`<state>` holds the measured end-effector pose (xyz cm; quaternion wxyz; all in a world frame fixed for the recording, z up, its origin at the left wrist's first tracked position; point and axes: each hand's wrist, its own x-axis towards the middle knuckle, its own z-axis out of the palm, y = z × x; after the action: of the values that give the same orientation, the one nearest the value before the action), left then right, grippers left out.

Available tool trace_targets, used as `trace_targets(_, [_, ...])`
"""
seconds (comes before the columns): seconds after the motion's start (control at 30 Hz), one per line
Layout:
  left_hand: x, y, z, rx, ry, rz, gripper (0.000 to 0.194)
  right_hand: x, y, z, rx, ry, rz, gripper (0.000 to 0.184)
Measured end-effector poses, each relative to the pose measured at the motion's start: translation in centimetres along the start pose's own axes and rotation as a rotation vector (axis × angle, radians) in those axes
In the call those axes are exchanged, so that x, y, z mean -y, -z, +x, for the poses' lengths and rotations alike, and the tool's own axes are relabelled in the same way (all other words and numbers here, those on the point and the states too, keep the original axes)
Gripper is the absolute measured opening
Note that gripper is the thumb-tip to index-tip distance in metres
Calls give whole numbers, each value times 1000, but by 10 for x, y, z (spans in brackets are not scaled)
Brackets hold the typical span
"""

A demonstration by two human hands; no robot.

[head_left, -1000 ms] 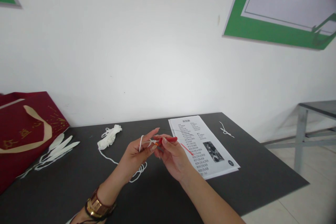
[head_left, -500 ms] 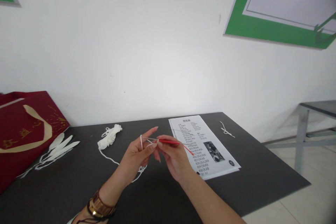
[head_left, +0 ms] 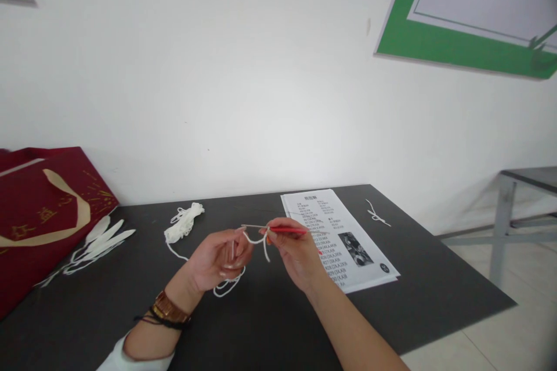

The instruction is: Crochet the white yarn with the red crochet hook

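Over the dark table, my right hand [head_left: 296, 252] grips a crochet hook [head_left: 289, 231] by its red handle, its thin metal shaft pointing left. White yarn [head_left: 256, 240] sags between the two hands, and a short tail of it dangles under the right fingertips. My left hand [head_left: 220, 258] is closed on the yarn, fingers curled inward, with the hook's tip near its thumb and index finger. A strand runs from behind the left hand to a white yarn skein [head_left: 185, 223] on the table. Loose loops of yarn [head_left: 229, 284] lie below the left hand.
Printed pattern sheets [head_left: 369, 272] lie right of my hands, with a short knotted white yarn piece [head_left: 378, 214] beyond. On the left are white leaf-shaped pieces with strings [head_left: 102, 243] and a dark red bag [head_left: 47, 203]. A white wall [head_left: 217, 98] rises behind the table [head_left: 435, 278].
My left fingers, stretched out before, have curled in and turned. The yarn between my hands has gone from taut to slack, and its tail now hangs in view. The hook stays in my right hand.
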<state>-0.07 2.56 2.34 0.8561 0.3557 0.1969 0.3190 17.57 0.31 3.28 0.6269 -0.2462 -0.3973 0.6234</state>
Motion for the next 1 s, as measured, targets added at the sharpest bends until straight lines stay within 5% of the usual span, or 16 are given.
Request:
trace_targets(0.23, [2, 6, -5, 146, 129, 118, 38, 3, 3, -4, 125, 3, -296, 13])
trace_targets(0.37, [1, 4, -7, 91, 97, 162, 24, 4, 0, -5, 148, -7, -253, 14])
trace_targets(0.6, [11, -10, 1, -19, 81, 323, 25, 0, 0, -2, -14, 52, -259, 14])
trace_targets(0.83, [8, -30, -6, -40, 76, 393, 26, 3, 4, 0, -97, 273, -621, 7])
trace_targets(1.0, [-7, -23, -11, -105, -107, 231, 27, 2, 6, -2, -54, 295, -632, 9])
